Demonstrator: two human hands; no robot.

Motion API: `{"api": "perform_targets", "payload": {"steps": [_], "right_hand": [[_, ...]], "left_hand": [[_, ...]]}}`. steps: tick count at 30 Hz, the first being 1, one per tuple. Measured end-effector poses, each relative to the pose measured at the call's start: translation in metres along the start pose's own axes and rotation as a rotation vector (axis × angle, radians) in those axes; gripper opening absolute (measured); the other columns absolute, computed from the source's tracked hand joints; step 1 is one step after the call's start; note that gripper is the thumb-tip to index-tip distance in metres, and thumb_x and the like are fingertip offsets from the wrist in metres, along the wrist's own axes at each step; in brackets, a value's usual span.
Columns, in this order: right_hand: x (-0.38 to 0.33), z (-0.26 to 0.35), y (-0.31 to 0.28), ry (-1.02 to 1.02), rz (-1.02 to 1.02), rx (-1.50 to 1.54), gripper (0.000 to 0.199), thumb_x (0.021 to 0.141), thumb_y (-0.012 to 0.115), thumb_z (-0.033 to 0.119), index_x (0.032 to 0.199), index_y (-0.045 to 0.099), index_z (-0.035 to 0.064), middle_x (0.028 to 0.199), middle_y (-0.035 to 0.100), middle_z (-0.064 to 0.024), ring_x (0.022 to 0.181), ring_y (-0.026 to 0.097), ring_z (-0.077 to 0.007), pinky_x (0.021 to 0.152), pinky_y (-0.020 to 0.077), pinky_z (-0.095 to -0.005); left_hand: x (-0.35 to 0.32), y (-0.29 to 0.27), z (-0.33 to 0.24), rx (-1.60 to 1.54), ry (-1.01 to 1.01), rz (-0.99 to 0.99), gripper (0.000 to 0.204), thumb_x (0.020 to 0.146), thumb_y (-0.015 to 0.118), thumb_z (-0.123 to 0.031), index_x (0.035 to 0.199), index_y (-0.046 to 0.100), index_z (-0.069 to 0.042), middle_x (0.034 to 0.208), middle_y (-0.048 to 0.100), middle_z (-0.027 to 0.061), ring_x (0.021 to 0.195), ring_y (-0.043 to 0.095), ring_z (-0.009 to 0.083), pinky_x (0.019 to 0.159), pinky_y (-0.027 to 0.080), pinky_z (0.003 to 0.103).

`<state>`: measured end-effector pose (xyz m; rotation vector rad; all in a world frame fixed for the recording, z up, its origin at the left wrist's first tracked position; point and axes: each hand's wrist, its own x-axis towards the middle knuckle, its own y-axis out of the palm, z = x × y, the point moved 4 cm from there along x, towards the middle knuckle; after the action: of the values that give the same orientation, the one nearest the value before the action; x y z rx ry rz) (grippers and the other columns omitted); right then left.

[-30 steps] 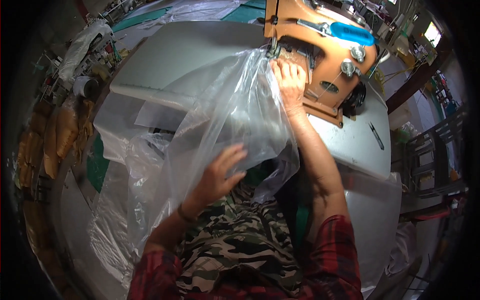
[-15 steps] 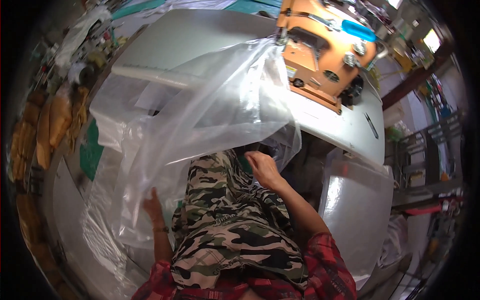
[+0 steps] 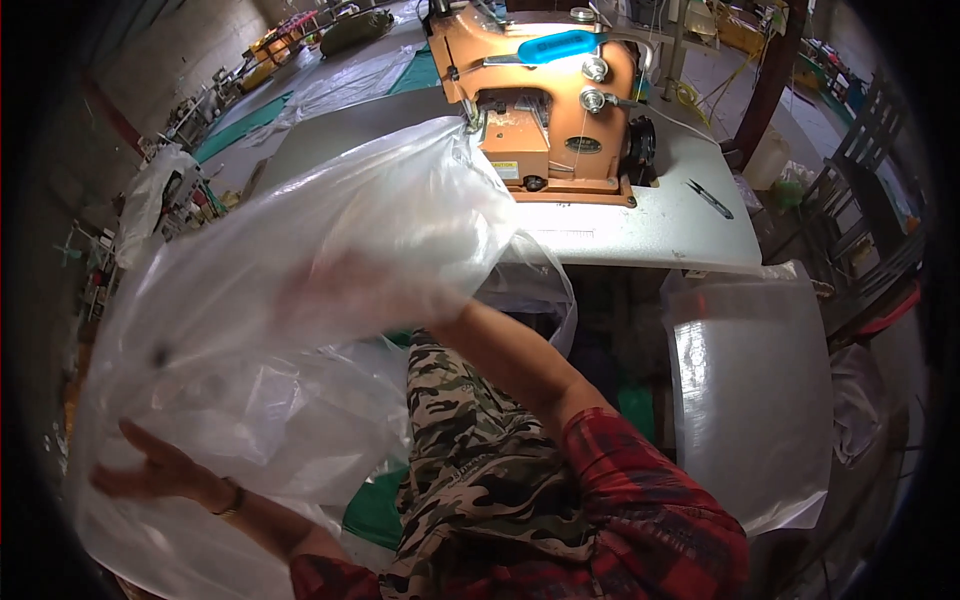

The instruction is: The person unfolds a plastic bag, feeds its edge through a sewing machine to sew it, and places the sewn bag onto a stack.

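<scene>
A large clear plastic sheet (image 3: 230,240) stretches from the needle area of an orange sewing machine (image 3: 585,135) down to my left. At lower left my left hand (image 3: 155,468) lies against the plastic with thumb and fingers spread, a band round its wrist. My right arm reaches across to the left, and my right hand (image 3: 345,290) shows only as a blur through the plastic, so its fingers are unclear. The sheet's corner stays at the machine's needle.
The machine stands on a pale table (image 3: 660,235) with black thread snips (image 3: 710,199) at its right. A stack of clear plastic (image 3: 750,400) hangs or lies below the table's right edge. A dark metal rack (image 3: 865,190) stands at far right.
My right hand has moved left and behind the plastic. The left hand has swung out to the left, and the sheet is spread wider and billows. The view has turned.
</scene>
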<state>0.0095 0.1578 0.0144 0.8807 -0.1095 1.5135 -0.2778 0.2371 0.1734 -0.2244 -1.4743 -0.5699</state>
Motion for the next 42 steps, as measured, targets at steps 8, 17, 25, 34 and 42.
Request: {"api": "perform_targets", "payload": {"steps": [8,17,25,34,42], "right_hand": [[-0.104,-0.039,0.111,0.469,0.700,-0.305,0.043,0.087,0.063,0.036,0.115,0.062,0.0040,0.094,0.067,-0.0099,0.075,0.065,-0.0188,0.062,0.0527,-0.0308],[-0.206,-0.060,-0.070,0.282,-0.682,-0.158,0.051,0.090,0.052,0.007,0.138,0.035,0.0049,0.130,0.050,-0.0085,0.115,0.050,-0.0160,0.092,0.0425,-0.0293],[-0.143,-0.087,-0.046,0.220,-0.596,0.241,0.060,0.093,0.058,0.029,0.142,0.032,0.0063,0.133,0.048,-0.0068,0.116,0.051,-0.0164,0.095,0.0425,-0.0334],[-0.130,-0.125,-0.062,0.198,-0.452,0.406,0.050,0.091,0.060,0.032,0.132,0.046,0.0056,0.122,0.056,-0.0071,0.109,0.054,-0.0185,0.092,0.0452,-0.0346],[-0.133,-0.081,-0.033,0.251,-0.638,0.172,0.042,0.090,0.062,0.032,0.121,0.055,0.0045,0.114,0.059,-0.0050,0.104,0.055,-0.0147,0.091,0.0453,-0.0323]], "left_hand": [[-0.216,0.150,0.124,-0.010,0.360,1.284,0.047,0.082,0.068,-0.032,0.123,0.057,-0.011,0.130,0.055,0.0082,0.118,0.051,0.0239,0.107,0.029,0.045],[-0.365,0.061,0.044,-0.249,0.270,1.771,0.020,0.085,0.058,-0.022,0.097,0.066,-0.008,0.095,0.067,0.0120,0.088,0.062,0.0317,0.077,0.050,0.043],[-0.129,-0.044,-0.172,-1.197,-0.119,1.370,0.028,0.076,0.067,0.004,0.103,0.067,-0.004,0.097,0.069,0.0119,0.090,0.067,0.0258,0.079,0.052,0.033],[-0.094,-0.096,-0.242,-1.725,0.087,1.293,0.030,0.076,0.071,-0.012,0.105,0.064,-0.006,0.093,0.068,0.0114,0.082,0.066,0.0270,0.072,0.052,0.036],[-0.099,-0.094,-0.253,-1.760,0.094,1.296,0.032,0.075,0.072,-0.008,0.105,0.065,-0.004,0.092,0.068,0.0122,0.084,0.066,0.0298,0.074,0.051,0.038]]}}
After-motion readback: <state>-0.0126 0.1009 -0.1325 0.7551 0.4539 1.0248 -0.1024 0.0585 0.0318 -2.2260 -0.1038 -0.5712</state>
